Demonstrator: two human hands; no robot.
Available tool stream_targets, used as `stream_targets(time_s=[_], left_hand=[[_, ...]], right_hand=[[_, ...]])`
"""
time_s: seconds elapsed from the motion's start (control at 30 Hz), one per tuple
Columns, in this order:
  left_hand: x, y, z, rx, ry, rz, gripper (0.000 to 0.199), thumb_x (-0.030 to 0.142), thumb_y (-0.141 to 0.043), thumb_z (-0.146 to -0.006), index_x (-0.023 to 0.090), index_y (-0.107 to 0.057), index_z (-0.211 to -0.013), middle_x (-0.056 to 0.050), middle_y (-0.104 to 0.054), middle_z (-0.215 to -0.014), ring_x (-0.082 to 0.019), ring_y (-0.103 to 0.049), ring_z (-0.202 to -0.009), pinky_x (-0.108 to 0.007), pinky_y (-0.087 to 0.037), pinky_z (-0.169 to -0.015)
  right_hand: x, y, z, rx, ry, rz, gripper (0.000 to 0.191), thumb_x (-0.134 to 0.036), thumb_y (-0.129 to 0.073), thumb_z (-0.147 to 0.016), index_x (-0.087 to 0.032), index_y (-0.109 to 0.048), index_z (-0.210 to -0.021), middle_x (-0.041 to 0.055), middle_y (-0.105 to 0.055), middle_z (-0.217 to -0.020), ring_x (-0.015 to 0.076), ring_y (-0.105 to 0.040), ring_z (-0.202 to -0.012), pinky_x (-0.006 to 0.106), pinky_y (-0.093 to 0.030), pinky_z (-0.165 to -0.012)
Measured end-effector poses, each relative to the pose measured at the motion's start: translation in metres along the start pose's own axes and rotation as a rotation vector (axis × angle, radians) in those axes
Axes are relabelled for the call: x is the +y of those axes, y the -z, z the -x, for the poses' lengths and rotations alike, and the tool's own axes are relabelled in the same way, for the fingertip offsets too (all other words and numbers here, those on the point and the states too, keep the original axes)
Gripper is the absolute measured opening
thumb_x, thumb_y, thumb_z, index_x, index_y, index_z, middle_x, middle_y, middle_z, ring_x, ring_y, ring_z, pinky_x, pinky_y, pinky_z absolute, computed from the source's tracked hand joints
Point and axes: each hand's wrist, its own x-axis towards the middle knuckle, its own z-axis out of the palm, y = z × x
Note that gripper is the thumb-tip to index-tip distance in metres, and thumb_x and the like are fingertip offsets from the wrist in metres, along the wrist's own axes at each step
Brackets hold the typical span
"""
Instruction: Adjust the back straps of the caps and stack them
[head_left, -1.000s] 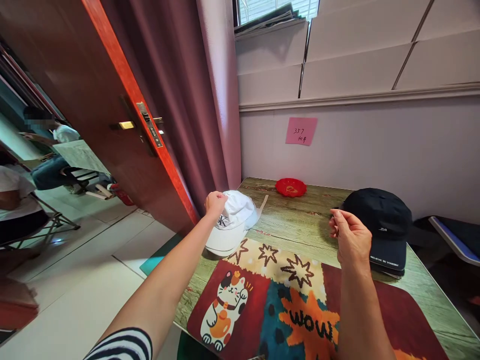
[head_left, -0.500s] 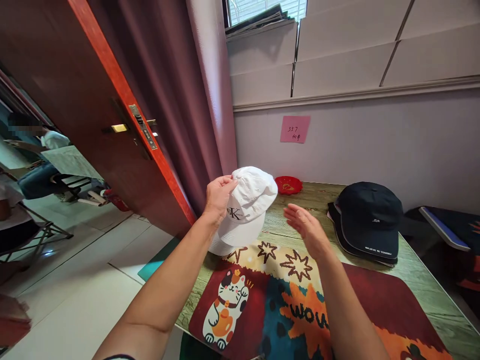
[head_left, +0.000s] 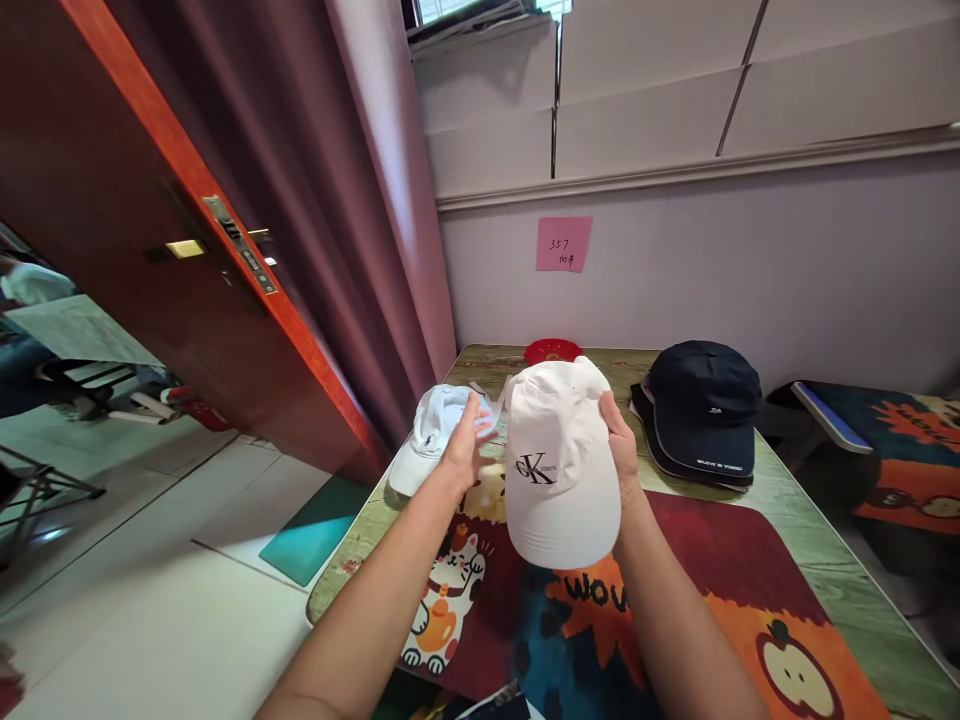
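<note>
White cap (head_left: 561,430) moved rightward | right hand (head_left: 622,440) at side edge | left hand (head_left: 462,448) apart

Wht cap (head_left: 564,440) w/ blk CK logo (head_left: 537,469); 1 pale-blu cap (head_left: 431,425); dk cap (head_left: 705,385), wht lettering (head_left: 720,464); red dish (head_left: 553,349).

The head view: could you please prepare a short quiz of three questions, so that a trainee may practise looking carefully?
1. Which hand holds the white cap with the letters CK?
2. Choose one. Near the far edge of the table there is: (a) a green cup, (b) a red dish, (c) a yellow box.
3. Fill in the missing word: the note on the wall is ____ in colour.

Key: 1. The right hand. 2. b. 3. Pink.
</note>
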Motion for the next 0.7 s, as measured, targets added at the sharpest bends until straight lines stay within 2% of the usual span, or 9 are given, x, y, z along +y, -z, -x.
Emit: stream_targets(time_s=[0.07, 0.1, 0.13, 0.2, 0.33, 0.5, 0.6, 0.7], left_hand=[[-0.011, 0.004, -0.001, -0.222, 0.238, 0.078, 0.080, 0.090, -0.044, -0.075, 0.017, -0.067, -0.100, -0.015, -0.071, -0.097, -0.036, -0.065, -0.101, -0.047, -0.052, -0.079], [-0.015, 0.005, 0.000, -0.340, 0.291, 0.136, 0.083, 0.089, -0.040, -0.078, 0.015, -0.068, -0.103, -0.017, -0.072, -0.098, -0.039, -0.065, -0.104, -0.051, -0.051, -0.084], [-0.018, 0.005, 0.002, -0.440, 0.297, 0.205, 0.083, 0.087, -0.038, -0.081, 0.014, -0.068, -0.107, -0.018, -0.072, -0.102, -0.041, -0.064, -0.109, -0.054, -0.049, -0.091], [-0.021, 0.004, 0.006, -0.538, 0.219, 0.349, 0.079, 0.081, -0.040, -0.086, 0.013, -0.066, -0.118, -0.018, -0.073, -0.111, -0.042, -0.061, -0.119, -0.057, -0.043, -0.102], [-0.021, 0.000, 0.016, -0.560, 0.011, 0.523, 0.075, 0.072, -0.050, -0.086, 0.016, -0.058, -0.136, -0.016, -0.069, -0.129, -0.039, -0.055, -0.131, -0.055, -0.035, -0.114], [-0.018, -0.008, 0.022, -0.506, -0.087, 0.433, 0.072, 0.070, -0.049, -0.087, 0.020, -0.059, -0.137, -0.014, -0.069, -0.130, -0.038, -0.055, -0.133, -0.054, -0.039, -0.113], [-0.015, -0.011, 0.024, -0.496, -0.113, 0.362, 0.077, 0.076, -0.044, -0.086, 0.021, -0.057, -0.139, -0.014, -0.069, -0.130, -0.038, -0.054, -0.133, -0.056, -0.041, -0.110], [-0.011, -0.011, 0.028, -0.500, -0.151, 0.339, 0.095, 0.090, -0.034, -0.079, 0.021, -0.055, -0.142, -0.015, -0.068, -0.131, -0.039, -0.052, -0.135, -0.057, -0.041, -0.110]], right_hand=[[-0.001, -0.001, 0.001, -0.009, -0.006, -0.022, 0.059, -0.067, -0.035, -0.097, -0.026, -0.067, -0.126, 0.0072, -0.074, -0.123, 0.0304, -0.060, -0.129, 0.055, -0.045, -0.111], [-0.001, -0.001, 0.002, -0.013, -0.012, -0.026, 0.060, -0.068, -0.035, -0.096, -0.026, -0.067, -0.125, 0.0077, -0.074, -0.122, 0.0306, -0.061, -0.128, 0.055, -0.045, -0.110], [-0.001, -0.002, 0.002, -0.016, -0.020, -0.028, 0.060, -0.068, -0.035, -0.096, -0.026, -0.067, -0.125, 0.0081, -0.074, -0.122, 0.0308, -0.061, -0.128, 0.055, -0.045, -0.110], [-0.001, -0.002, 0.002, -0.012, -0.028, -0.029, 0.060, -0.067, -0.034, -0.097, -0.026, -0.067, -0.124, 0.0081, -0.074, -0.121, 0.0308, -0.061, -0.127, 0.055, -0.045, -0.110], [0.001, -0.002, 0.002, 0.003, -0.027, 0.036, 0.061, -0.069, -0.031, -0.097, -0.028, -0.069, -0.121, 0.0058, -0.074, -0.122, 0.0303, -0.058, -0.131, 0.053, -0.043, -0.112], [0.003, 0.003, -0.001, 0.023, 0.086, 0.322, 0.068, -0.080, -0.037, -0.087, -0.032, -0.069, -0.122, 0.0037, -0.072, -0.126, 0.0341, -0.055, -0.133, 0.054, -0.045, -0.109], [0.002, 0.008, -0.003, 0.016, 0.104, 0.439, 0.079, -0.087, -0.031, -0.083, -0.033, -0.065, -0.129, 0.0047, -0.071, -0.129, 0.0361, -0.056, -0.132, 0.057, -0.044, -0.107], [0.001, 0.012, -0.005, 0.035, 0.139, 0.462, 0.079, -0.086, -0.033, -0.083, -0.031, -0.065, -0.130, 0.0059, -0.071, -0.128, 0.0373, -0.056, -0.131, 0.057, -0.044, -0.107]])
